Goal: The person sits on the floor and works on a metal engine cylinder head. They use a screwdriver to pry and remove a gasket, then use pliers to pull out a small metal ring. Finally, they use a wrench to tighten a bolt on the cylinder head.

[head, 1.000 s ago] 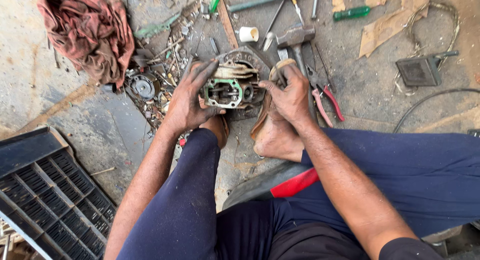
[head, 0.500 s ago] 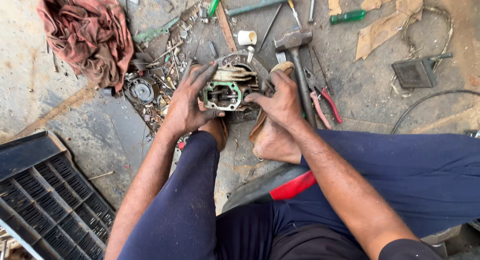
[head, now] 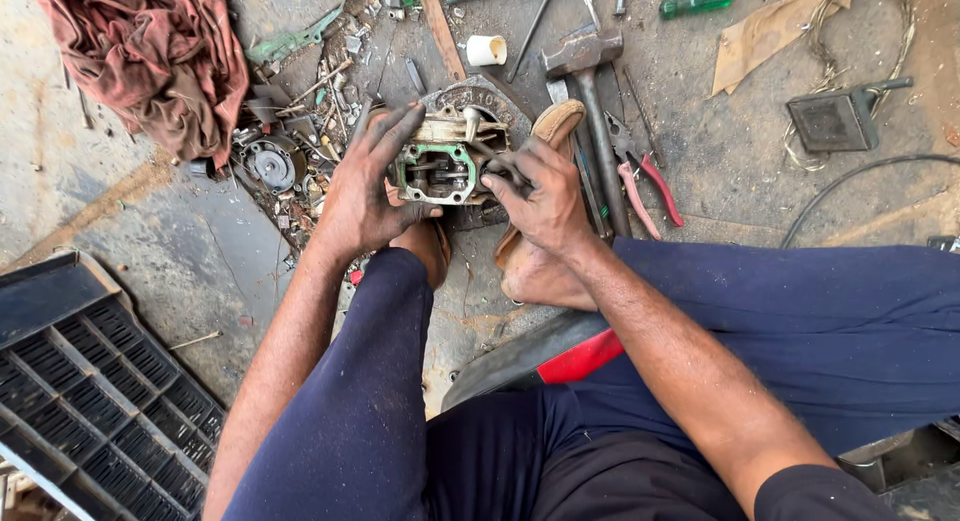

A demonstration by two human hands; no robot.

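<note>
Between the person's knees, on the stained concrete floor [head: 140, 251], sits a greasy metal engine part with a green gasket around its open face [head: 440, 166]. The left hand [head: 365, 186] grips its left side, fingers spread and curled over the top edge. The right hand [head: 540, 196] closes on its right side, fingertips pressed into the casing; whether it also pinches a small piece there I cannot tell. Judging by the exposed interior and the bare gasket, the housing stands open with its cover off, and the work inside looks only partly done.

Room is tight. A steel-headed hammer with a dark handle [head: 590, 91] lies just beside the right hand, red-handled pliers [head: 645, 176] next to it. Loose screws and scrap metal [head: 300, 131] crowd the left side, with a crumpled reddish rag [head: 150, 61] beyond. A black plastic grille [head: 90, 391] lies well apart at lower left. Bare floor shows mainly between the grille and the left forearm.
</note>
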